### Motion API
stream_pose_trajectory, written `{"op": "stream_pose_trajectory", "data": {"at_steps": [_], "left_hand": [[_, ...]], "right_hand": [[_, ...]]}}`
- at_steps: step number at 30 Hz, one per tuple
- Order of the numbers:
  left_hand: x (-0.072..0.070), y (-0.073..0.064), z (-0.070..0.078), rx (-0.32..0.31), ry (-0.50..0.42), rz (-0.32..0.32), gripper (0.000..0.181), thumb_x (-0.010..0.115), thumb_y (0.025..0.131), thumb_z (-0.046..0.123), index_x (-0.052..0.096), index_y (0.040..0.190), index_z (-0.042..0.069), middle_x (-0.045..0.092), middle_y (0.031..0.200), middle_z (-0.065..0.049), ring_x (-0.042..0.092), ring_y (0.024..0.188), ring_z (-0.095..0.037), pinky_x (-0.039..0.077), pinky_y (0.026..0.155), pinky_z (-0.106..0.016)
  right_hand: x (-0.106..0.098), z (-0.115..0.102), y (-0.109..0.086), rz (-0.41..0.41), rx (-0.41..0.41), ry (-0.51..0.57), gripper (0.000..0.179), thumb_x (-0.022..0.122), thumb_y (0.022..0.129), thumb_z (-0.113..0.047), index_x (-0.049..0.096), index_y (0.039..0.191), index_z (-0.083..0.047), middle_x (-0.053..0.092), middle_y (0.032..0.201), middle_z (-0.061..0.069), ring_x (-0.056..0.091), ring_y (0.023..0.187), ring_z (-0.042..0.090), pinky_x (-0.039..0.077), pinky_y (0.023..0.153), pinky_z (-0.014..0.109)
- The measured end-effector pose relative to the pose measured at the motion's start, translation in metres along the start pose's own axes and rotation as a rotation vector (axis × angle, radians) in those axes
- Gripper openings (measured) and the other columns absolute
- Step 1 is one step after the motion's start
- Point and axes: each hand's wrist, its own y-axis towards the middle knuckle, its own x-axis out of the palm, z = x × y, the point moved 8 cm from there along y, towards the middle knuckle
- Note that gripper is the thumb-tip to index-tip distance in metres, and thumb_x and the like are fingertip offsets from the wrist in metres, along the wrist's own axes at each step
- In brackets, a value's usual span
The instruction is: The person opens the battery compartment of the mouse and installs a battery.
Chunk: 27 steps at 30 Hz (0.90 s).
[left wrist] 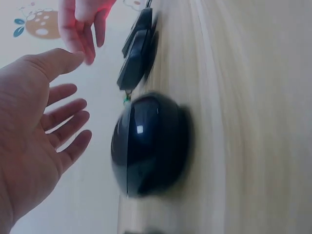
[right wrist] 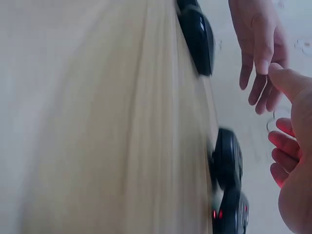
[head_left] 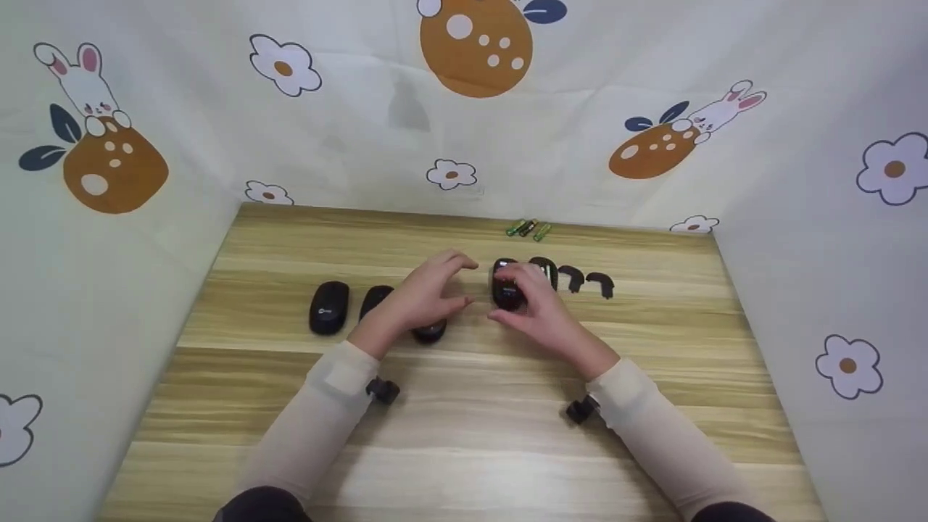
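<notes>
- Left hand [head_left: 428,290]: raised above the table [head_left: 471,435], thumb and fingers spread, nothing pinched between them; the gap faces inward, towards the right hand.
- Right hand [head_left: 544,304]: thumb and fingers apart, the fingers bent loosely downward over the right-hand pair. In the right wrist view it hangs clear of them and holds nothing.
- Right-hand pair: the inner mouse [head_left: 509,293] and the outer mouse [head_left: 544,263] lie side by side, right of centre. Red light shows low on both and tints the fingers — probably the sensors, which suggests that the undersides face up for access.
- Caps [head_left: 571,279]: two hooked black pieces, just right of the outer mouse; probably battery covers, set apart to leave the mice reachable.
- Batteries [head_left: 528,228]: three, grouped behind the pair by the wall cloth [head_left: 362,130], apparently kept beyond the working space.
- Left-hand group: the end mouse [head_left: 328,308] lies alone; the middle mouse [head_left: 377,299] and near mouse [head_left: 430,332] are partly covered by the left hand and wrist in the head view.
- Obstruction: the right hand masks part of the pair from above — their exact contact cannot be told.
</notes>
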Motion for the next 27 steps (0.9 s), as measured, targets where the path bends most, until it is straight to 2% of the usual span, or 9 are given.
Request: {"op": "stream_pose_trajectory", "data": {"at_steps": [3, 6, 11, 18, 22, 27], "left_hand": [[-0.005, -0.013, -0.005, -0.003, -0.025, 0.018, 0.052, 0.083, 0.1, 0.017, 0.064, 0.147, 0.005, 0.062, 0.148, -0.009, 0.057, 0.141, -0.031, 0.045, 0.121, -0.05], [-0.006, -0.026, -0.013, -0.034, -0.045, 0.019, 0.053, 0.082, 0.101, 0.018, 0.063, 0.148, 0.006, 0.061, 0.149, -0.009, 0.057, 0.14, -0.032, 0.046, 0.119, -0.051], [-0.008, -0.044, -0.024, -0.077, -0.029, 0.011, 0.056, 0.08, 0.102, 0.029, 0.061, 0.151, 0.009, 0.058, 0.152, -0.01, 0.055, 0.143, -0.033, 0.046, 0.12, -0.054], [-0.012, -0.062, -0.039, -0.075, 0.039, 0.006, 0.064, 0.081, 0.1, 0.043, 0.062, 0.15, 0.008, 0.059, 0.149, -0.01, 0.058, 0.136, -0.033, 0.05, 0.115, -0.056], [-0.011, -0.072, -0.045, -0.091, 0.072, -0.034, 0.071, 0.085, 0.096, 0.047, 0.06, 0.154, 0.014, 0.056, 0.152, -0.007, 0.058, 0.136, -0.031, 0.051, 0.115, -0.055], [-0.01, -0.077, -0.049, -0.12, 0.123, -0.083, 0.09, 0.092, 0.089, 0.05, 0.053, 0.163, 0.017, 0.05, 0.163, -0.011, 0.053, 0.147, -0.036, 0.045, 0.122, -0.057]], "right_hand": [[0.01, -0.015, -0.001, -0.013, -0.069, -0.004, 0.061, 0.093, 0.092, -0.026, 0.064, 0.141, -0.004, 0.062, 0.148, 0.016, 0.051, 0.142, 0.031, 0.041, 0.124, 0.051], [0.021, -0.026, -0.001, -0.04, -0.095, 0.004, 0.062, 0.092, 0.093, -0.028, 0.063, 0.142, -0.004, 0.061, 0.149, 0.014, 0.051, 0.144, 0.031, 0.042, 0.124, 0.048], [0.04, -0.032, 0.001, -0.094, -0.038, -0.005, 0.064, 0.089, 0.096, -0.033, 0.061, 0.147, -0.004, 0.058, 0.153, 0.008, 0.05, 0.147, 0.026, 0.041, 0.125, 0.042], [0.063, -0.033, 0.007, -0.157, 0.017, -0.037, 0.072, 0.088, 0.096, -0.033, 0.056, 0.154, -0.004, 0.054, 0.157, 0.01, 0.049, 0.148, 0.023, 0.039, 0.127, 0.036], [0.075, -0.033, 0.011, -0.179, 0.033, -0.063, 0.077, 0.089, 0.096, -0.034, 0.053, 0.158, -0.005, 0.053, 0.16, 0.01, 0.048, 0.151, 0.025, 0.037, 0.128, 0.037], [0.087, -0.031, 0.017, -0.226, 0.061, -0.077, 0.083, 0.09, 0.095, -0.034, 0.05, 0.162, -0.007, 0.05, 0.165, 0.01, 0.047, 0.154, 0.027, 0.036, 0.129, 0.041]]}}
